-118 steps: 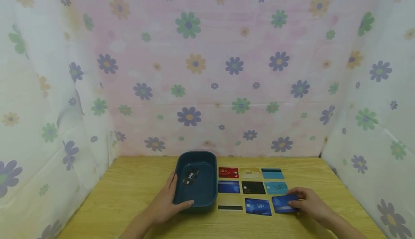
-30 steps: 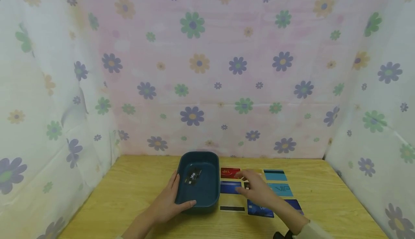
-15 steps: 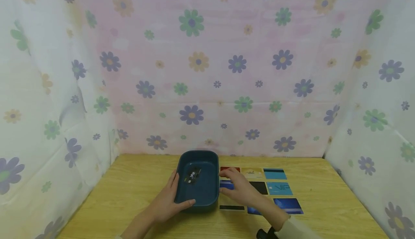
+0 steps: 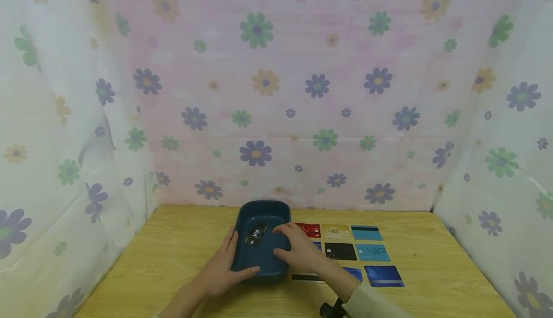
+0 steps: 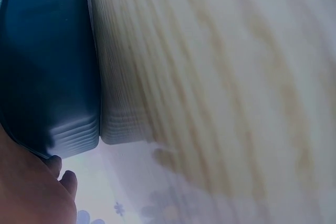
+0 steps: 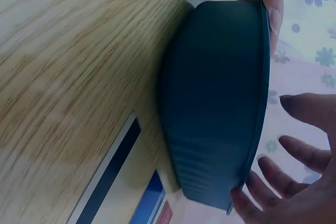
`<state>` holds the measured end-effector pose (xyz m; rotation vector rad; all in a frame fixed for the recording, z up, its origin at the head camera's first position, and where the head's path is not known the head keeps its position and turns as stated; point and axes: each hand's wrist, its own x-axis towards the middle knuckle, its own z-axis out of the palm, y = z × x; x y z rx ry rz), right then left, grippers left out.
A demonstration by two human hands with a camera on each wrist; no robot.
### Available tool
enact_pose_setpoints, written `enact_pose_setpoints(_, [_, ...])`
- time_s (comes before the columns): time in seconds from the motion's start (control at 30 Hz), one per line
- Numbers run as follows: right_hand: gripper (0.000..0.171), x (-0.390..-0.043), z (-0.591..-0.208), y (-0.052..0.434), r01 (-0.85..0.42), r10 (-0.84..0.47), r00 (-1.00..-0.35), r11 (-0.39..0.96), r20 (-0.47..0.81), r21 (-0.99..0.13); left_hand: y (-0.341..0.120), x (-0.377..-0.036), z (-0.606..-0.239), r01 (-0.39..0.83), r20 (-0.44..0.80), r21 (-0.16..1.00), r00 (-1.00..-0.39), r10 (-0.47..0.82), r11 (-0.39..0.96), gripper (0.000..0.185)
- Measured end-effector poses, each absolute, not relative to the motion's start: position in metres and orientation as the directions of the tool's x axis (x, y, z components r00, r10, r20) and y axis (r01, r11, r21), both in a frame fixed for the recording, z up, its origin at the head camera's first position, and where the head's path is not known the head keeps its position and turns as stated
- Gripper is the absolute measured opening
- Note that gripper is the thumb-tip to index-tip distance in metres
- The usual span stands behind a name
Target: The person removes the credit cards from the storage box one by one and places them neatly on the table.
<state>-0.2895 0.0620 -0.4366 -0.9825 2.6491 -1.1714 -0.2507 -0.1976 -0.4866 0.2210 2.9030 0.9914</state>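
My left hand (image 4: pixel 220 265) grips the dark blue-green plastic box (image 4: pixel 270 258) at its near left corner, thumb over the rim and fingers along the outer left wall. Inside the box lies a black VIP card (image 4: pixel 257 234). Over the box's right rim hovers my right hand (image 4: pixel 300 251); its fingers are apart and nothing is seen between them. The right wrist view shows those fingers spread beside the rim. Right of the box, cards lie in rows: among them a red card (image 4: pixel 309 230), a black card (image 4: pixel 340 251) and a blue card (image 4: pixel 384 276). The right hand and forearm partly cover some cards.
Further cards on the wooden table (image 4: pixel 173 241) are a gold card (image 4: pixel 336 231), a light blue striped card (image 4: pixel 367 233) and a teal VIP card (image 4: pixel 373 253). Flower-patterned cloth (image 4: pixel 276 116) encloses the back and sides. A black object (image 4: pixel 332 309) sits by the right wrist.
From the blue card at the lower right, my right hand has let go and moved left across the cards to the box. My left hand and the box have stayed put.
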Motion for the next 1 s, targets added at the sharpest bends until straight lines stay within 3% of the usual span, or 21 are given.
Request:
enact_pose_setpoints(0.27, [0.04, -0.289, -0.433, 0.047, -0.488, -0.523, -0.836, 0.568, 0.167, -0.663, -0.197, -0.251, -0.486, 0.119, -0.013, 0.617, -0.987, 0.161, 0.778, 0.126])
enact_pose_setpoints(0.5, [0.043, -0.299, -0.437, 0.029, -0.464, -0.513, -0.84, 0.507, 0.178, -0.726, -0.196, -0.249, -0.484, 0.127, -0.005, 0.621, -0.986, 0.166, 0.773, 0.125])
enact_pose_setpoints(1.0, [0.077, -0.329, -0.471, -0.016, -0.264, -0.323, -0.941, 0.512, 0.102, -0.818, -0.196, -0.251, -0.487, 0.132, -0.002, 0.611, -0.986, 0.168, 0.781, 0.123])
